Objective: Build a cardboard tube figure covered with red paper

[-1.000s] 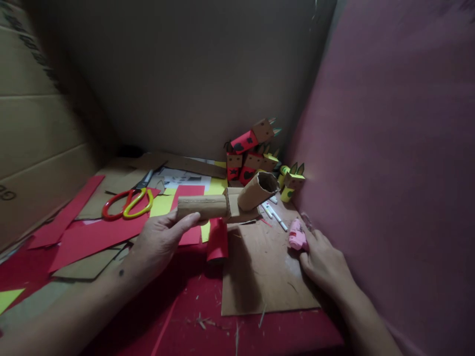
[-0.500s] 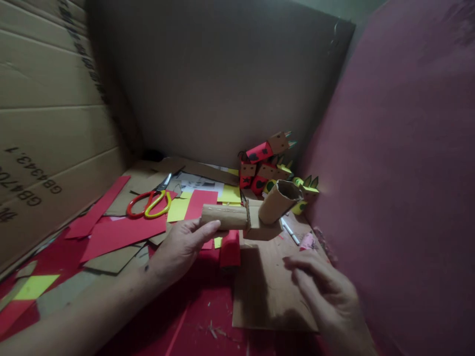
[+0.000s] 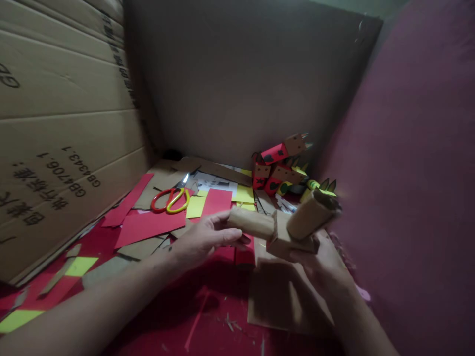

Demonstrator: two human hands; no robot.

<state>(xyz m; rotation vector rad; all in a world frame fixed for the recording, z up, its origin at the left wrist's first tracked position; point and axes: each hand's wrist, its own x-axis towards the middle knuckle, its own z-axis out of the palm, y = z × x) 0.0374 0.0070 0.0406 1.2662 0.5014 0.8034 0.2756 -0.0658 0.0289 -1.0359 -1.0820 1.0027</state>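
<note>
A brown cardboard construction (image 3: 284,242) is held above the table: a tube lies sideways from a small open box part, and a second tube slants up from that part. My right hand (image 3: 321,264) grips it from below at the box part, its thumb on the near side and the other fingers largely hidden. At the far end of the sideways tube is my left hand (image 3: 208,240), fingers apart and thumb clear below the tube; whether a fingertip still touches it I cannot tell. Beneath the construction lies a red-wrapped roll (image 3: 245,254).
Scissors (image 3: 170,200) with red and yellow handles lie on red paper (image 3: 152,228) at the left. Several decorated cardboard figures (image 3: 274,170) are piled at the back. A cardboard sheet (image 3: 274,301) lies in front on the red table. Cardboard walls (image 3: 74,113) and a pink panel (image 3: 411,173) enclose the space.
My right hand has come up and taken hold of the box part. My left hand has loosened from the sideways tube. The construction has tilted down to the right, and the view has swung left.
</note>
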